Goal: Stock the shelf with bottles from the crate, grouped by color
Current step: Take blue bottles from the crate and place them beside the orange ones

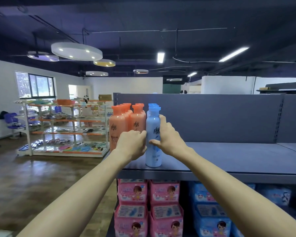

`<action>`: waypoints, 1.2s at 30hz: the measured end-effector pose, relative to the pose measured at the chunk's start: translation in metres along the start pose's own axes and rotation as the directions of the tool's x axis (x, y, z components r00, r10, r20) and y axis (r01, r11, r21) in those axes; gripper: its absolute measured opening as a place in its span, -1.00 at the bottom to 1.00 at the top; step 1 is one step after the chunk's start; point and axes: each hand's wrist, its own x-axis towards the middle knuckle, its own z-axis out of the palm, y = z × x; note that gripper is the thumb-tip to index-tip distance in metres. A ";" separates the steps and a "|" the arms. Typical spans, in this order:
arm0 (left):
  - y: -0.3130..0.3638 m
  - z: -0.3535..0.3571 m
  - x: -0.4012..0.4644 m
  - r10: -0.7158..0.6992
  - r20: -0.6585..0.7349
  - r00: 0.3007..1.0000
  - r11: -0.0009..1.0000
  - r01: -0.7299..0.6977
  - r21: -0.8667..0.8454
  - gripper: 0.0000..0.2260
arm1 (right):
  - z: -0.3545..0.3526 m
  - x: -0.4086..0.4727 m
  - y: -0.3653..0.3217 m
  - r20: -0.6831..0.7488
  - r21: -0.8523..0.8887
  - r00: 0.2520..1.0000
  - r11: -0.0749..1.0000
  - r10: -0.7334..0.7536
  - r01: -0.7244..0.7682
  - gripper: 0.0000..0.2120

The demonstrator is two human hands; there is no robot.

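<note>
Bottles stand on the gray shelf (229,156) in two color groups. The front blue bottle (153,142) stands upright near the front edge of the shelf. More blue bottles (152,105) stand in a row behind it, but only their caps show, so I cannot count them well. Just to the left are the orange bottles (118,127), in two rows, right beside the blue ones. The right hand (166,135) is wrapped around the front blue bottle, thumb on the near side and fingers on the far side. The left hand (132,142) is curled with its fingertips at the left side of that same bottle, where it meets the orange ones; I cannot tell if it really holds the blue bottle or only pushes on it. It looks like the blue bottle is being set straight in its row. So the colors are kept apart and part of the job looks done. Most of the shelf to the right is bare. The crate is not in view, so I cannot tell how many bottles are left. Below the shelf sit pink packs (149,209) and blue packs (210,211).
</note>
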 end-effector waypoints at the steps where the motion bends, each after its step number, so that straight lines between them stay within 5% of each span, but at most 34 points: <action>1: 0.000 0.001 0.001 -0.005 0.004 1.000 1.000 0.005 -0.001 -0.83 | 0.001 0.000 -0.001 -0.006 -0.001 1.000 1.000 0.005 -0.005 -0.11; 36: -0.001 0.043 0.024 -0.033 0.050 0.998 0.998 0.035 -0.045 -0.85 | 0.024 0.030 0.004 -0.103 -0.091 0.993 0.993 0.061 -0.071 -0.18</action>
